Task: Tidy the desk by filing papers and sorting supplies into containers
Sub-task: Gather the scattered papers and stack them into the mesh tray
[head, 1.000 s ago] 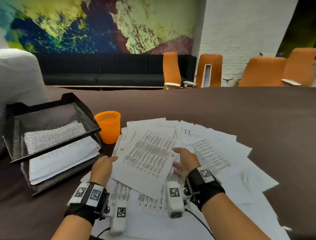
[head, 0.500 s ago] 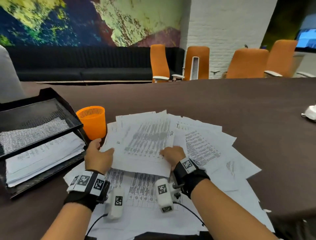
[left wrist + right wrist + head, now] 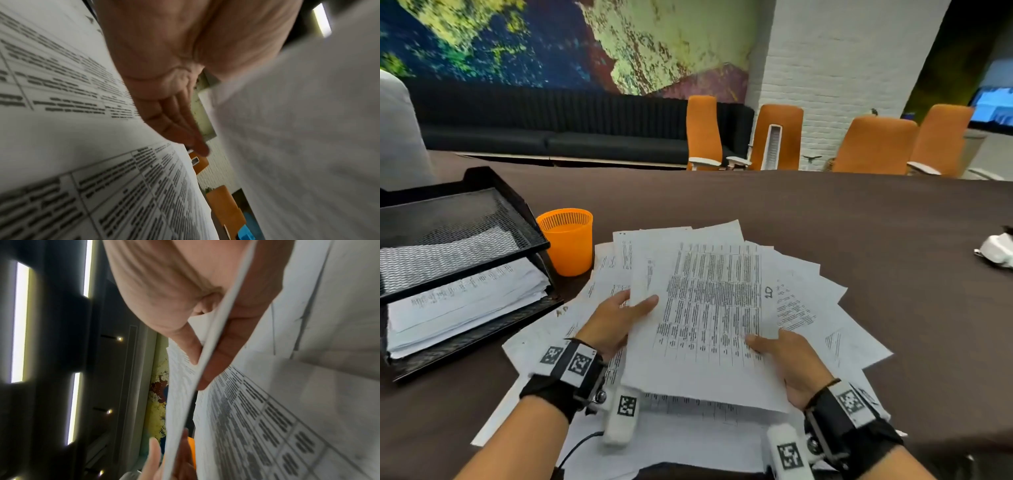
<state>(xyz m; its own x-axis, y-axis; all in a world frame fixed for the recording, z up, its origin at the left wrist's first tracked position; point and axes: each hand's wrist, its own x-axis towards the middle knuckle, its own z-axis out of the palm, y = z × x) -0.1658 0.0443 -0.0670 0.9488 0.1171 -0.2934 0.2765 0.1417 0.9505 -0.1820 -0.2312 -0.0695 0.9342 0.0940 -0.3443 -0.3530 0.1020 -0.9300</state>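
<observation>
Both hands hold a printed sheet [image 3: 709, 308] lifted off the loose papers [image 3: 822, 308] spread over the brown table [image 3: 825, 219]; the left hand [image 3: 613, 322] pinches its left edge, thumb on top, and the right hand [image 3: 787, 363] pinches its lower right edge between thumb and fingers [image 3: 222, 352]. A black mesh tray [image 3: 458, 233] with stacked pages stands at the left; an orange cup [image 3: 566, 241] sits just beside it

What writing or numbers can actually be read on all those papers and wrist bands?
"10": handwritten along the right margin of the white printed sheet that both hands lift.
Printed table text on that sheet: too blurred to read in every view.
Print on the white paper stack in the black mesh tray's lower tier: too small.
Black-and-white square code markers on the wrist bands: patterns, no words.
</observation>
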